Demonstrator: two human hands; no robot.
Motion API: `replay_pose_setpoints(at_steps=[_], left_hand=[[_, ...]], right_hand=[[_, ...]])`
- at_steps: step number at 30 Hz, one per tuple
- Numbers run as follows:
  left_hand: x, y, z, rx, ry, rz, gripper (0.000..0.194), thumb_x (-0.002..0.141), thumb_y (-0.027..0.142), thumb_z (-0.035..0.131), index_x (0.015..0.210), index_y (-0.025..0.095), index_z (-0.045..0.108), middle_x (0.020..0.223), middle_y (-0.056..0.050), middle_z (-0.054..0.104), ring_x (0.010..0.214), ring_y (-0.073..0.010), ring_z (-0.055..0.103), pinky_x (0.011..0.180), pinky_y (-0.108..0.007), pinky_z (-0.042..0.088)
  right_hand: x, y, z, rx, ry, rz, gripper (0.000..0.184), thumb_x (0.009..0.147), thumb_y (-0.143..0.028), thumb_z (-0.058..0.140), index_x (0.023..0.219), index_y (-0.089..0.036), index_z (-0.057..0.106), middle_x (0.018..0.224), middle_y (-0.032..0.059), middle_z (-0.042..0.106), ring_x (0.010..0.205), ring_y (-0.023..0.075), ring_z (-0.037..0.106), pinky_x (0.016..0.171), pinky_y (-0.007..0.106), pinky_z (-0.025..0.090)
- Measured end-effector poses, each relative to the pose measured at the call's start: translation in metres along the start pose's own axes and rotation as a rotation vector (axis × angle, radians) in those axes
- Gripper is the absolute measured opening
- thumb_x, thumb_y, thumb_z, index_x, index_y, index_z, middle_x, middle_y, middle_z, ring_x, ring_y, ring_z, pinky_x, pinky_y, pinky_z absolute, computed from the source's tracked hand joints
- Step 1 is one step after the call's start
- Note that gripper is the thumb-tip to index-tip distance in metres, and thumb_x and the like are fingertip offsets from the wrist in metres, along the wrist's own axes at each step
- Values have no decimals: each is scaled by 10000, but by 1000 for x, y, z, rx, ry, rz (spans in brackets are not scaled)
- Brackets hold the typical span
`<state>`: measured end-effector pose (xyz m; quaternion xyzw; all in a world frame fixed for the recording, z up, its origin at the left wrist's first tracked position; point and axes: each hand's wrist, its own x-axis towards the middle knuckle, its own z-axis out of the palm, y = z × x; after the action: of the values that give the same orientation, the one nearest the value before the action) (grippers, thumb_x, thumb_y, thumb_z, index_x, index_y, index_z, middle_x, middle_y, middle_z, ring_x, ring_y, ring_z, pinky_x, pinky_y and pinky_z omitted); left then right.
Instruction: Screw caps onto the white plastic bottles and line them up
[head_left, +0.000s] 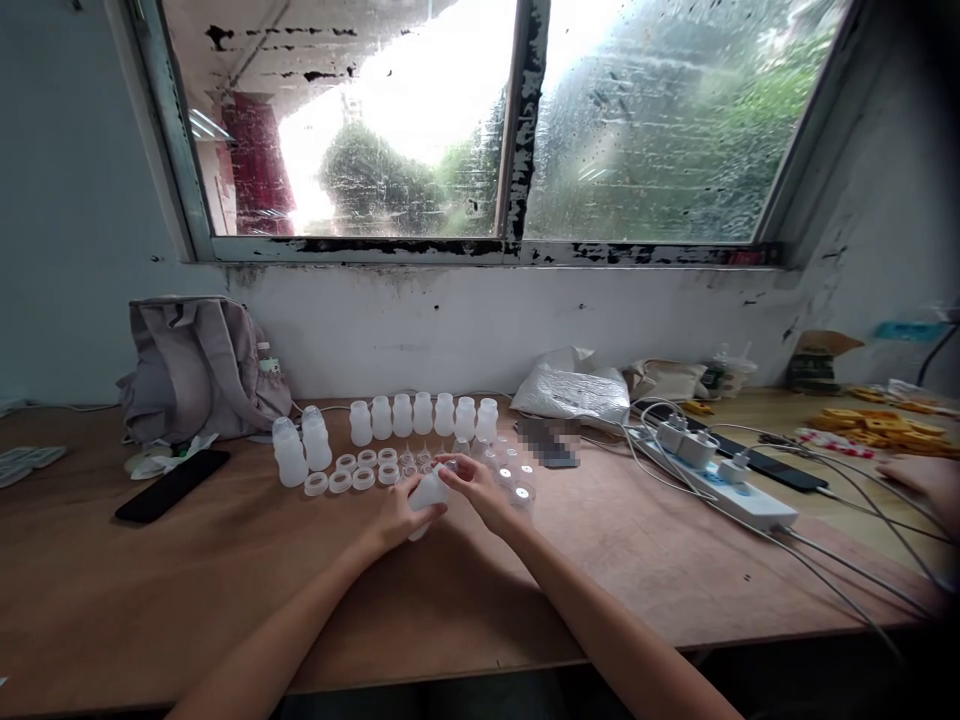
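Note:
My left hand (401, 515) is wrapped round a small translucent white bottle (429, 494) held tilted just above the wooden table (225, 560). My right hand (474, 482) pinches at the bottle's top end, fingers closed on it. Behind my hands stands a row of several matching bottles (424, 414), with two more bottles (300, 447) to the left. Several white rings (352, 473) and clear teat-like parts (420, 458) lie on the table between the row and my hands. Round clear caps (517, 480) lie just right of my right hand.
A grey bag (196, 365) and a black phone (172, 484) sit at the left. A white plastic packet (574, 392) lies by the wall. A power strip (712, 475) with chargers and cables runs at the right. Another person's hand (926, 478) rests at the far right near yellow parts (877, 427).

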<state>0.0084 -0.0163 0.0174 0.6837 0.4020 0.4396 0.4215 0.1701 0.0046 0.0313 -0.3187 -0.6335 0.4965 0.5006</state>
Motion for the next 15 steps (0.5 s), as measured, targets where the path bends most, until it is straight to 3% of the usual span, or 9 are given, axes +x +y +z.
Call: replay_pose_setpoints(at_steps=[3,5,7,11,15], left_hand=[[-2,0,3,-398,-201,-216,421,719,506,491,889,122,521,764,-78,582,521,-127,527,463,-233,379],[-3,1,5,-497,-221,-255,438,734,518,459,899,116,512,760,-79,578,495,-111,513,440,-218,358],[-4,4,8,-368,-132,-192,424,695,496,532,894,121,522,744,-65,580,529,-123,520,475,-225,372],[-6,9,10,96,131,26,414,636,441,620,945,176,544,793,-44,600,695,-183,543,620,-260,399],[-5,4,3,230,234,79,488,634,443,615,1047,216,490,877,-49,598,785,-218,550,697,-292,402]], right_hand=[[0,-7,-3,122,-126,49,450,674,-429,601,1046,-183,548,915,67,597,848,184,540,734,299,422],[-1,-9,-3,149,-131,71,452,680,-434,593,1046,-170,551,925,80,597,829,186,543,713,296,426],[-3,-7,0,147,-84,66,431,684,-432,590,1021,-165,565,931,85,599,835,192,544,717,297,425],[-4,-4,4,102,-43,11,387,708,-405,576,1027,-186,560,978,74,593,907,192,531,779,297,412],[3,-15,-12,-192,-83,1,375,705,-409,574,1015,-198,567,939,60,603,852,181,548,740,308,428]])
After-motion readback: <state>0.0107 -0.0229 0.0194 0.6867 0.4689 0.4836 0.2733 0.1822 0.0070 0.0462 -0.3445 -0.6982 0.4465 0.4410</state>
